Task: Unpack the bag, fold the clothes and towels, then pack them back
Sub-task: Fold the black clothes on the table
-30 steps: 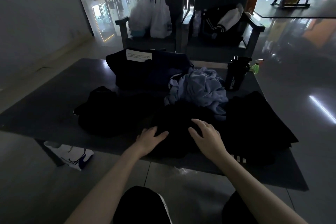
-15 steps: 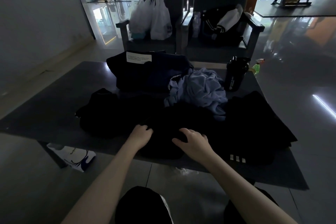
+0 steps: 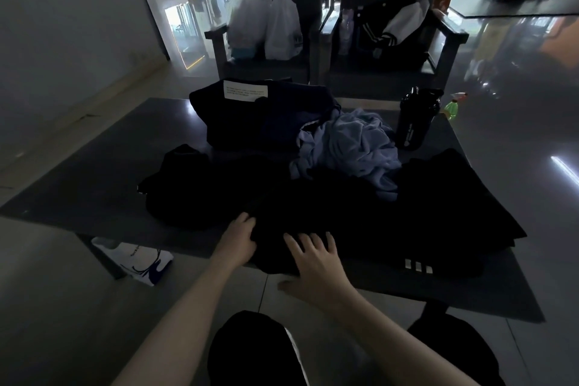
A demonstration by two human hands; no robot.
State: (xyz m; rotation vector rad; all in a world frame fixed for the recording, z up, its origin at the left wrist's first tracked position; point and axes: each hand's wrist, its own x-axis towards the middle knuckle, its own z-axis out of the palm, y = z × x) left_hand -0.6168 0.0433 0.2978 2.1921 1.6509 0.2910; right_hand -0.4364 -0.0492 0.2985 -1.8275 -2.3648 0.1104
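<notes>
Our left hand (image 3: pixel 238 236) has its fingers curled into the near-left edge of the black garment (image 3: pixel 329 216) at the front of the table (image 3: pixel 78 185), apparently gripping it. Our right hand (image 3: pixel 313 263) lies flat on the same cloth, fingers spread, grasping nothing. The dark bag (image 3: pixel 257 116) stands behind, the crumpled blue towel (image 3: pixel 351 147) just right of it.

Risks, as we judge them:
- The garment's front hem hangs over the table edge; a careless pull could drag it to the floor.
- The towel overlaps the black cloth's far side, so lifting may tug it along, perhaps toward the black bottle (image 3: pixel 413 119) close by.
- Black pieces lie touching; we could fold two as one.

Hard to make out: dim light merges the black items, so seams, sleeves and piece count are unclear. Whether the left fingers truly pinch cloth cannot be confirmed.
</notes>
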